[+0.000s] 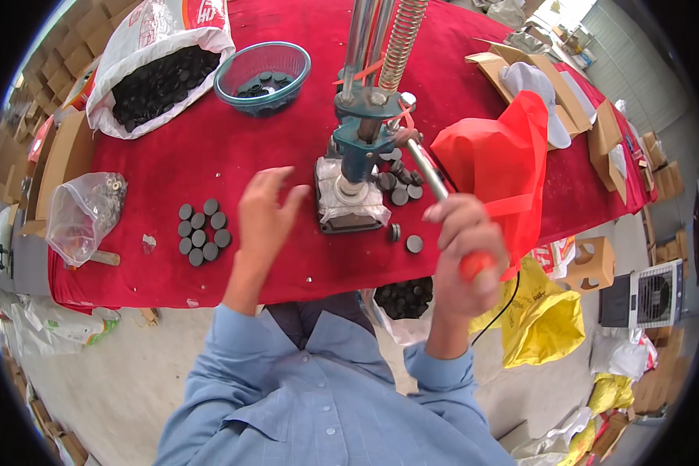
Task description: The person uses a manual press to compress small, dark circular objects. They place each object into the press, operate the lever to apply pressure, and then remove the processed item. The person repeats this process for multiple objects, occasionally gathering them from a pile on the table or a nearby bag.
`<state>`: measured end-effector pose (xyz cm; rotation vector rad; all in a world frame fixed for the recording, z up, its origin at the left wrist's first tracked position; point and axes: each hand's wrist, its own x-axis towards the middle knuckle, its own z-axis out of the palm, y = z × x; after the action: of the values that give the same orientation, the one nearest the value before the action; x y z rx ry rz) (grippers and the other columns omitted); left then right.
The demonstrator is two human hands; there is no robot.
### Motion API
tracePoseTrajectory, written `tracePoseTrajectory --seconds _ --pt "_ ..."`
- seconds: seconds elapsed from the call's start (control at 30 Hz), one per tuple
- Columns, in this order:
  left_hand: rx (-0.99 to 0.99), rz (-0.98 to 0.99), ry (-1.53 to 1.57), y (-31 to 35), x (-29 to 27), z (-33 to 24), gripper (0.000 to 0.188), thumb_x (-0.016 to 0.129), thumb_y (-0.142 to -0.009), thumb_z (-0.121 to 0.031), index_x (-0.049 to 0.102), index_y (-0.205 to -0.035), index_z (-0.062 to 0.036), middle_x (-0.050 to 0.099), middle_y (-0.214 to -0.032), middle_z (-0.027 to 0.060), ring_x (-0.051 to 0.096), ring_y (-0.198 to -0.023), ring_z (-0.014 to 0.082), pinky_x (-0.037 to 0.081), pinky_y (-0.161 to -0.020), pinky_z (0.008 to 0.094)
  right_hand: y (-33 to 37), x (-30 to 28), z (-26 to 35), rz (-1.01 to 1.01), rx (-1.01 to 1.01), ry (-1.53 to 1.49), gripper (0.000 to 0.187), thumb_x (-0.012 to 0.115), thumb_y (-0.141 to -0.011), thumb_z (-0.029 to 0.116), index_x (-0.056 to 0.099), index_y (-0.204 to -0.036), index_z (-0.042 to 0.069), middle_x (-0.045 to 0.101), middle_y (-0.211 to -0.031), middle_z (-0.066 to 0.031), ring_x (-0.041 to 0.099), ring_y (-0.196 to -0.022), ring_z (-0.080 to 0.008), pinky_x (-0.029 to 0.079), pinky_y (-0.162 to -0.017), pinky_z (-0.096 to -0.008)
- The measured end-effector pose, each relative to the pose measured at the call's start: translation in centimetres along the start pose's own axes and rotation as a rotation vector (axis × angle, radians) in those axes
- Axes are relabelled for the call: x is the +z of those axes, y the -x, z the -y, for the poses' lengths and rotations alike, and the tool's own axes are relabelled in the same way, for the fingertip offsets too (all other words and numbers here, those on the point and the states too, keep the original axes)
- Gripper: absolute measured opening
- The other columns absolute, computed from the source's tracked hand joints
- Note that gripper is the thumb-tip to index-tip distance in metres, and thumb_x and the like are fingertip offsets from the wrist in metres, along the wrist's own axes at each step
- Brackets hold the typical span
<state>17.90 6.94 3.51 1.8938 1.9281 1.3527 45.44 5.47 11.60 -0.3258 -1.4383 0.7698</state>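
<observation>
Right hand (464, 237) fisted on press (357, 167) lever (435, 186); left hand (262, 217) spread, empty, left of press. Black discs (200, 231) farther left, bowl (262, 76) behind.

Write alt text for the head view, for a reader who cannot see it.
A person's right hand grips the orange-handled lever of a small hand press on a red table, while the left hand hovers open beside it. Dark round discs lie in a cluster to the left, more fill a glass bowl and a white sack.
</observation>
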Motion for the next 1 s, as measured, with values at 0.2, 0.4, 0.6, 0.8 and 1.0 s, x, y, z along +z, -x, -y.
tracePoseTrajectory --seconds 0.2,0.4,0.6,0.8,1.0 --pt "-0.138 0.058 -0.731 2.5 -6.3 7.6 0.034 0.079 -0.088 -0.024 0.076 -0.119 -0.0102 0.069 -0.121 0.0148 0.062 -0.111 0.0361 0.053 -0.095 0.0469 3.9 0.1 -0.3 -0.082 0.085 0.053 0.057 0.058 -0.099 0.059 0.061 -0.085 0.003 0.064 -0.092 -0.0178 0.057 -0.12 -0.0378 0.059 -0.088 -0.048" --pt "-0.284 0.016 -0.675 3.0 -7.0 9.0 0.034 0.077 -0.089 -0.018 0.075 -0.122 -0.0106 0.07 -0.116 0.0158 0.063 -0.107 0.0372 0.054 -0.093 0.0476 2.1 -0.2 0.1 -0.035 0.067 0.056 0.057 0.06 -0.098 0.058 0.063 -0.084 0.003 0.065 -0.089 -0.0163 0.061 -0.111 -0.0364 0.057 -0.083 -0.0451" --pt "-0.124 -0.028 -0.344 2.5 -4.1 6.1 0.052 0.081 -0.087 -0.016 0.061 -0.133 -0.0007 0.072 -0.109 0.0193 0.071 -0.093 0.0352 0.056 -0.086 0.0469 -1.4 -0.2 1.2 0.007 0.065 0.076 0.06 0.06 -0.098 0.059 0.062 -0.082 0.001 0.064 -0.084 -0.0142 0.064 -0.092 -0.0318 0.054 -0.086 -0.045" --pt "-0.011 0.147 0.044 0.9 2.2 -2.3 0.074 0.087 -0.082 -0.011 0.049 -0.145 -0.0001 0.074 -0.1 0.0141 0.072 -0.078 0.0261 0.058 -0.073 0.0385 -10.8 0.8 1.8 -0.022 0.29 0.008 0.054 0.057 -0.098 0.049 0.063 -0.082 -0.002 0.062 -0.077 -0.011 0.065 -0.076 -0.0219 0.058 -0.073 -0.0375" --pt "0.075 0.146 0.102 -0.3 6.3 -4.1 0.078 0.086 -0.081 -0.008 0.043 -0.145 0.0023 0.071 -0.101 0.0217 0.071 -0.091 0.0408 0.057 -0.077 0.0479 -14.2 2.5 2.1 -0.144 0.382 0.131 0.053 0.055 -0.098 0.049 0.064 -0.076 0.002 0.061 -0.072 -0.0056 0.062 -0.066 -0.0152 0.058 -0.059 -0.0324"
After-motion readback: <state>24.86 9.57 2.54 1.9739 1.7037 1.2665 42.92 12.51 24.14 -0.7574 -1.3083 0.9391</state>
